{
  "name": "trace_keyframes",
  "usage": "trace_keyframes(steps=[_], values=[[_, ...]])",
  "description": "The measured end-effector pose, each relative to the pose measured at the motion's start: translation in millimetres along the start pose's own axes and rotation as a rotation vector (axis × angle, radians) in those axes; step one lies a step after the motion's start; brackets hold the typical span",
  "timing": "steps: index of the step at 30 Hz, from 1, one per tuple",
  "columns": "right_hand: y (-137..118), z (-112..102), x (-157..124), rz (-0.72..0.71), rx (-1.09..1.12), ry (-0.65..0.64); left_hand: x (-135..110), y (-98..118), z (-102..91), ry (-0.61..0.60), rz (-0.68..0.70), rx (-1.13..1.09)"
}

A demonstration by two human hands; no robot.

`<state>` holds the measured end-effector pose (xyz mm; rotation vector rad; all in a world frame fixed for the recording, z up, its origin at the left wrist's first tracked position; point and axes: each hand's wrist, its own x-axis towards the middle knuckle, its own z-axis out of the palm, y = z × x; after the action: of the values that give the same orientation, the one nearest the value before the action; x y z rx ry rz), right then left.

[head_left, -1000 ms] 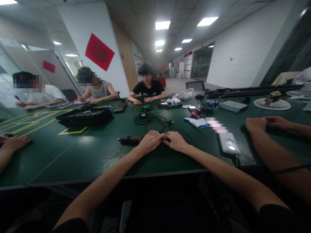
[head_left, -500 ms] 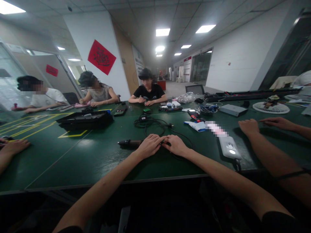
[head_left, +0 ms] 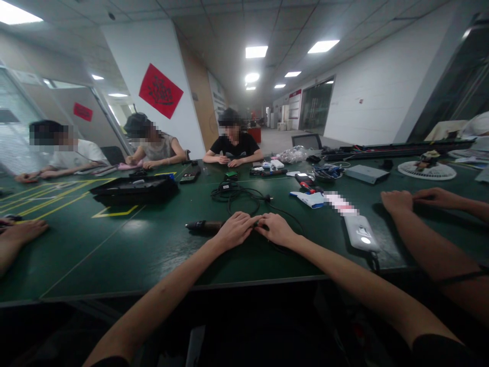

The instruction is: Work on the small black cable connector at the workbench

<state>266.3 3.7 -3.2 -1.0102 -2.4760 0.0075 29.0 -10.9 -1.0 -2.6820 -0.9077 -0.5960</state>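
A dark electric screwdriver with a narrow tip lies level at the near middle of the green table, its tip pointing left. My left hand is closed over its rear part. Right beside it, my right hand has its fingers pinched at the tool's back end, where the cord seems to start; the fingers hide just what is between them. The fingertips of both hands nearly touch. A black cable with a plug lies coiled beyond my hands.
A black tray stands at the left beyond yellow tape lines. To the right lie a white power bank-like device, a blue-white packet and a grey box. Co-workers' hands rest at both sides; a co-worker sits opposite.
My hands and the screwdriver stay where they were. On the right, a co-worker's hand has shifted slightly to the right.
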Motion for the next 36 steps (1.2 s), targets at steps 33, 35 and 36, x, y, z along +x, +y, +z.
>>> trace_keyframes(steps=[33,35,36], values=[[-0.1,1.1,0.8,0.007,-0.001,-0.002,-0.2,-4.2,3.7,-0.009,0.032,0.071],[0.4,2.1,1.1,0.004,0.0,-0.001,-0.3,-4.2,3.8,-0.002,0.043,0.048],[0.4,2.4,1.2,0.004,0.001,-0.001,-0.5,-4.4,3.8,-0.002,0.049,0.038]])
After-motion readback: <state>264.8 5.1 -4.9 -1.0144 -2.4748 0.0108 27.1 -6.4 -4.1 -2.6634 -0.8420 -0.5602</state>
